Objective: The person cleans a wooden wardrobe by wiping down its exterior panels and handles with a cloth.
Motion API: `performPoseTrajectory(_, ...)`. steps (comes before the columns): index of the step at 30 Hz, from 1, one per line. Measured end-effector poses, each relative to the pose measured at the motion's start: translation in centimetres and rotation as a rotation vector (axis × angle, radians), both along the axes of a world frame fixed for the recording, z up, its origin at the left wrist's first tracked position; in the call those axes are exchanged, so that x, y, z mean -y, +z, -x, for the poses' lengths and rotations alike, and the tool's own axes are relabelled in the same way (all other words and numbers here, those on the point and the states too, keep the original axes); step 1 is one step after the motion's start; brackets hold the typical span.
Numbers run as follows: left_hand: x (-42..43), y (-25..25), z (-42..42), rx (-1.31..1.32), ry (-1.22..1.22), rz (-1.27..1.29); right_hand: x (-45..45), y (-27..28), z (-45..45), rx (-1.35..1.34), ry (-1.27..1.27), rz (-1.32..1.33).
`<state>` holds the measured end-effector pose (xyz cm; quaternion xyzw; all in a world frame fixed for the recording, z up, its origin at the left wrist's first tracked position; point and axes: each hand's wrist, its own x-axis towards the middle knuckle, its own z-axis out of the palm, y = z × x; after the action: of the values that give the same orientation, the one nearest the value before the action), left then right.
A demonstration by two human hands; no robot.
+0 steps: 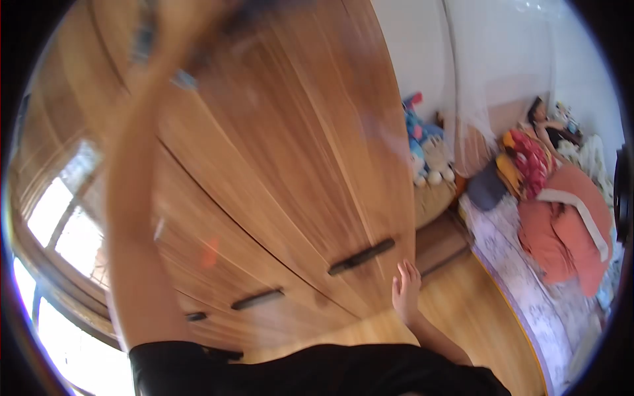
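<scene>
A glossy brown wooden wardrobe (284, 152) with long dark handles fills much of the view. My left arm is raised along its left side, and my left hand (191, 23) is smeared by motion at the top edge. Blurred dark and bluish shapes show around that hand; whether it holds them cannot be made out. Low on the right, my right hand (407, 290) is raised beside the wardrobe's edge, its fingers somewhat apart and nothing in it. The nearest handle (361, 257) is to its left, apart from it.
At right, a bed (508, 270) bears salmon-coloured bedding (561, 231), a red patterned cloth (528, 158) and a dark cushion (487, 187). What looks like a person (541, 119) is at its far end. Plush toys (426, 148) sit beyond the wardrobe. Bright windows (72, 218) are at left.
</scene>
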<state>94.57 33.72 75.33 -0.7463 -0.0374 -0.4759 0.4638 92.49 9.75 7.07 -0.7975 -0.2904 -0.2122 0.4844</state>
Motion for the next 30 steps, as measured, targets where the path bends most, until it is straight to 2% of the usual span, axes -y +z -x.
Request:
performPoseTrajectory(2,-4.7,5.2,1.0,0.259,0.018,0.042,1.3,-0.8,0.4,-0.066,-0.014,-0.015)
performPoseTrajectory(5,-9.0,7.9,1.0,0.442,0.065,0.115,4.2,-4.5,0.7,-0.145,-0.117,-0.012)
performPoseTrajectory(8,-8.9,6.0,0.0,0.478,0.062,0.128,7.5,-7.0,1.8,-0.275,-0.224,0.000)
performPoseTrajectory(11,-4.2,0.0,-2.0,0.383,0.004,0.069,8.6,-8.4,2.3,-0.288,-0.255,0.001)
performPoseTrajectory(13,0.4,-7.0,-3.3,0.215,-0.083,-0.011,8.0,-7.5,2.5,-0.279,-0.228,-0.001)
performPoseTrajectory(16,6.2,-23.3,-6.2,-0.178,-0.439,-0.144,5.8,-5.8,1.8,-0.268,-0.152,-0.052)
performPoseTrajectory(18,8.5,-34.4,-8.0,-0.562,-0.288,0.224,5.2,-4.7,2.9,-0.287,-0.108,-0.087)
performPoseTrajectory(19,7.9,-41.9,-9.8,-0.566,-0.533,0.337,5.0,-3.7,3.3,-0.296,-0.093,-0.098)
performPoseTrajectory(20,7.0,-48.4,-10.2,-0.662,-0.608,0.228,5.1,-3.1,3.2,-0.300,-0.078,-0.112)
performPoseTrajectory(21,5.5,-54.0,-9.7,-0.980,-0.483,0.166,5.6,-3.0,3.7,-0.309,-0.068,-0.118)
performPoseTrajectory(22,3.9,-59.7,-9.5,-0.734,-0.693,0.320,6.4,-3.2,4.0,-0.304,-0.083,-0.111)
performPoseTrajectory(23,4.0,-57.7,-6.6,-0.908,-0.633,0.246,7.7,-3.7,4.4,-0.305,-0.090,-0.107)
performPoseTrajectory(26,1.7,-52.9,-0.5,-0.962,-0.459,0.146,12.7,-6.7,5.8,-0.369,-0.204,-0.075)
performPoseTrajectory(28,0.7,-45.9,3.5,-1.011,-0.257,0.133,17.0,-8.3,6.7,-0.376,-0.305,-0.003)
performPoseTrajectory(30,-4.0,-42.3,4.3,-0.759,-0.152,0.187,21.5,-9.7,7.2,-0.397,-0.384,0.019)
